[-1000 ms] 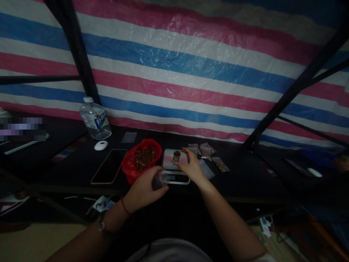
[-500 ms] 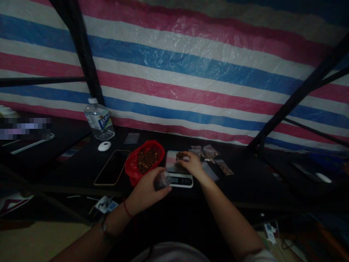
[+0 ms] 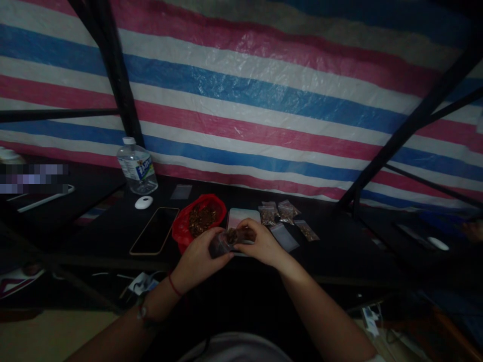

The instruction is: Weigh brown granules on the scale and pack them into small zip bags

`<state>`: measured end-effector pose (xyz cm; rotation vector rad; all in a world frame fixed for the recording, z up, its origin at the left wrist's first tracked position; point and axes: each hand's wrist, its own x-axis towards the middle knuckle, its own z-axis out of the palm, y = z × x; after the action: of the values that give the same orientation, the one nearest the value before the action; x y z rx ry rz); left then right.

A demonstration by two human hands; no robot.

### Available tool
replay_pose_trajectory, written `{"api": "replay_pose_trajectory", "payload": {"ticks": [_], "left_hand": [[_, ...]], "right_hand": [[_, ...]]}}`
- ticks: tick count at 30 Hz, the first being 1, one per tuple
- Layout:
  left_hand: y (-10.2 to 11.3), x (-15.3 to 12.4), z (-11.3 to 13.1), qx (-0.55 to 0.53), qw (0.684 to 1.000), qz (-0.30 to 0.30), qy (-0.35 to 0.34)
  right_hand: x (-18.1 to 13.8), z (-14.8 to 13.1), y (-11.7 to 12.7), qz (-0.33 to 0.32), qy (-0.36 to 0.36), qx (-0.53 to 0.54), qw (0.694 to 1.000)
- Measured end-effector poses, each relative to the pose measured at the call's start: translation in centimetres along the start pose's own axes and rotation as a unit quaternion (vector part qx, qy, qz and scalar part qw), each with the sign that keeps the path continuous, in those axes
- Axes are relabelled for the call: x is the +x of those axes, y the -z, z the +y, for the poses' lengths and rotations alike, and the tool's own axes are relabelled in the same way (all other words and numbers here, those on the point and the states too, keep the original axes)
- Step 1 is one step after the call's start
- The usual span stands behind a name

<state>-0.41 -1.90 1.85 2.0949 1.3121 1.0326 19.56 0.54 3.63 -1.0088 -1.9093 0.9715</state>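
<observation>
Packets (image 3: 269,213) are lying filled at two o'clock; left hand (image 3: 199,254) is holding a bag (image 3: 221,245), right hand (image 3: 263,244) a tipped cup (image 3: 245,234); unpacked bits (image 3: 203,216) are remaining at eleven.

The left hand (image 3: 202,251) holds a small clear bag (image 3: 220,245), and the right hand (image 3: 262,244) holds a little cup (image 3: 247,234) tilted toward it, with a scale (image 3: 241,216) partly hidden behind them. On the dark table (image 3: 339,246), a red bag (image 3: 181,227) of brown bits (image 3: 202,221) lies between the scale and a phone (image 3: 154,231), and filled packets (image 3: 287,211) lie right of the scale
</observation>
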Motion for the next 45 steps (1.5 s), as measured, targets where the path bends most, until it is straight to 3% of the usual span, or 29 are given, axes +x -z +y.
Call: {"api": "replay_pose_trajectory", "payload": {"ticks": [4, 8, 13, 21, 28, 30, 32, 38, 45], "left_hand": [[-0.1, -0.2, 0.0, -0.007, 1.0, 0.009, -0.008], [-0.4, -0.4, 0.1, -0.044, 0.999, 0.019, -0.019], [-0.6, -0.6, 0.2, -0.134, 0.99, 0.04, -0.026], [-0.3, -0.6, -0.1, -0.202, 0.975, 0.087, -0.027], [2.5, 0.8, -1.7, -0.163, 0.972, 0.165, 0.035], [3.9, 1.4, -2.9, -0.119, 0.965, 0.221, 0.071], [5.2, 2.0, -4.2, -0.041, 0.965, 0.231, 0.113], [7.3, 2.3, -6.9, 0.164, 0.966, 0.081, 0.18], [6.5, 1.8, -8.4, 0.178, 0.972, -0.039, 0.145]], "right_hand": [[0.0, -1.8, 0.9, -0.036, 0.071, -0.092, 0.993], [0.1, -3.9, 1.3, -0.07, 0.124, -0.098, 0.985], [0.4, -5.3, 0.9, -0.061, 0.123, -0.079, 0.987], [0.7, -5.0, 0.7, -0.028, 0.129, -0.052, 0.99], [2.9, -4.6, 0.2, -0.009, 0.107, -0.092, 0.99], [4.5, -3.8, -0.4, 0.004, 0.095, -0.103, 0.99], [6.4, -2.6, -1.3, -0.012, 0.084, -0.134, 0.987], [10.6, 0.8, -4.3, -0.1, 0.115, -0.298, 0.942], [12.9, 1.9, -4.5, -0.199, 0.104, -0.468, 0.855]]}}
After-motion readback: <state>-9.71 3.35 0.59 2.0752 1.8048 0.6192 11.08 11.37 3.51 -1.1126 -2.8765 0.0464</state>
